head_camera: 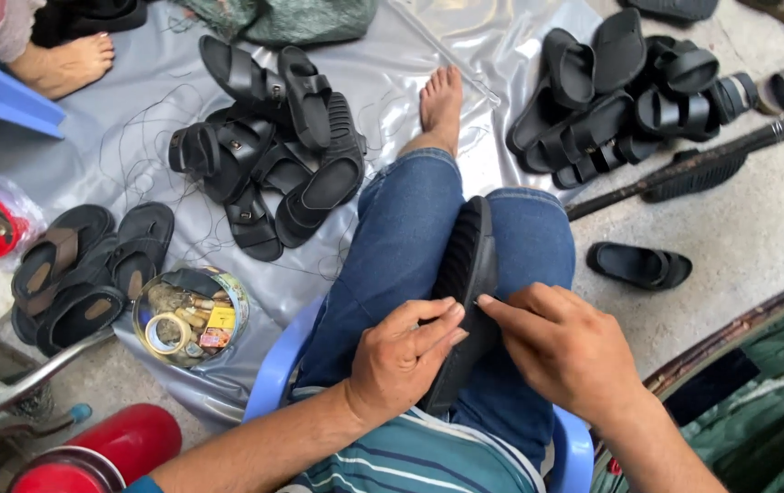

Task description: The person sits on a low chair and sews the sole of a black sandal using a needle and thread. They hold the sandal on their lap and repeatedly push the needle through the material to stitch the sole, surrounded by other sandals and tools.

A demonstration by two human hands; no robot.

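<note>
A black sandal (465, 274) lay sole-up along the lap at lower centre. The left hand (401, 356) gripped its edge; the right hand (565, 351) pinched at its rim near the fingertips (486, 301). Pressed there, it could probably slip towards the sandal pile (273, 155) upper left.

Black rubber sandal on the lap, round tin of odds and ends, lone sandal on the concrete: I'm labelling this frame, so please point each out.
Black rubber sandal (467, 265), head view, ridged sole.
Round tin (232, 288), head view, rim.
Lone black sandal (638, 266), head view, footbed.
</note>
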